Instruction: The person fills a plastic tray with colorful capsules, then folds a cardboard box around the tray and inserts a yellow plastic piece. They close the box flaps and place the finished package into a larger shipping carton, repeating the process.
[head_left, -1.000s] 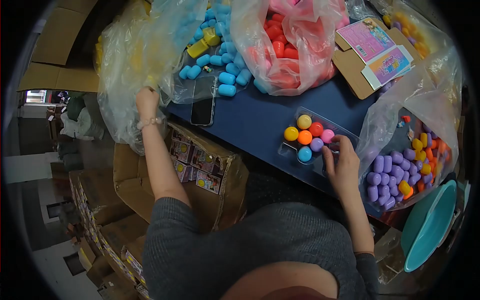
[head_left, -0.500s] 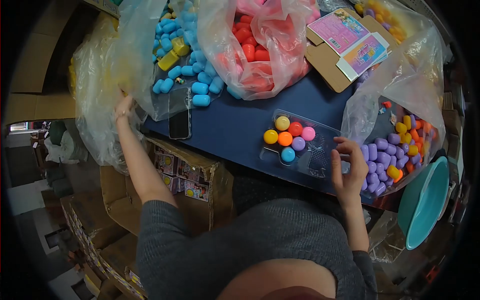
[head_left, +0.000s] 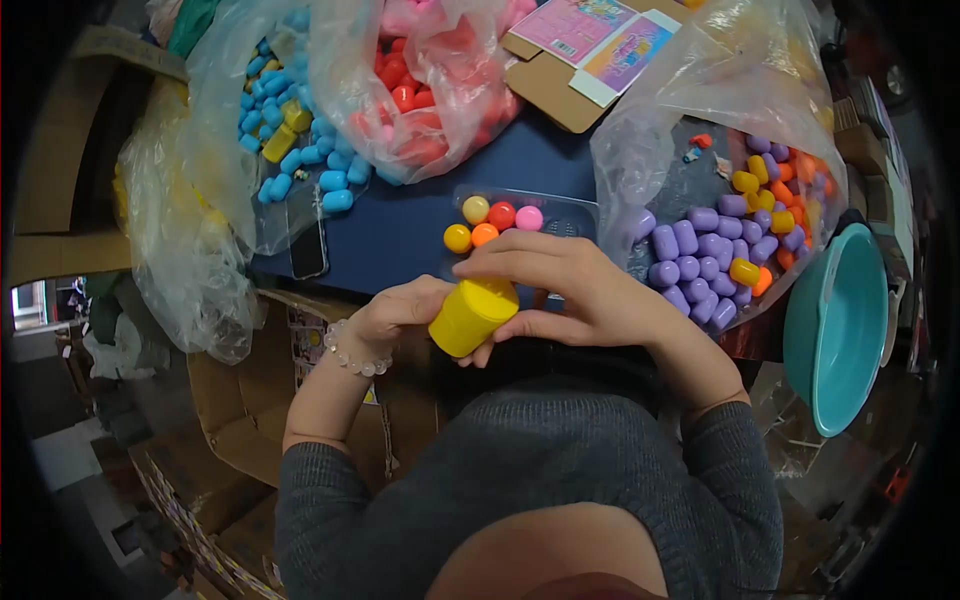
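A yellow plastic capsule [head_left: 470, 318], a plump cylinder with rounded edges, is held tilted between my two hands in front of my body. My left hand [head_left: 405, 308], with a beaded bracelet at the wrist, is closed round its left side. On the other side my right hand [head_left: 570, 285] grips it, with fingers over the upper end and the thumb near the lower edge. Just behind the hands lies a clear plastic tray [head_left: 583, 212] with several coloured round pieces, among them a red one [head_left: 501, 215] and a pink one [head_left: 529, 218]. My right hand hides part of the tray.
Plastic bags hold blue capsules [head_left: 334, 180], red capsules [head_left: 403, 97] and purple capsules [head_left: 703, 218]. A phone [head_left: 309, 250] lies at the table's left edge. Printed cards [head_left: 625, 60] rest on cardboard at the back. A teal basin [head_left: 836, 330] stands at the right.
My left hand has come from the bag at the left to the middle, and a yellow capsule is now held. My right hand has left the tray's right edge and joined it. The view has shifted.
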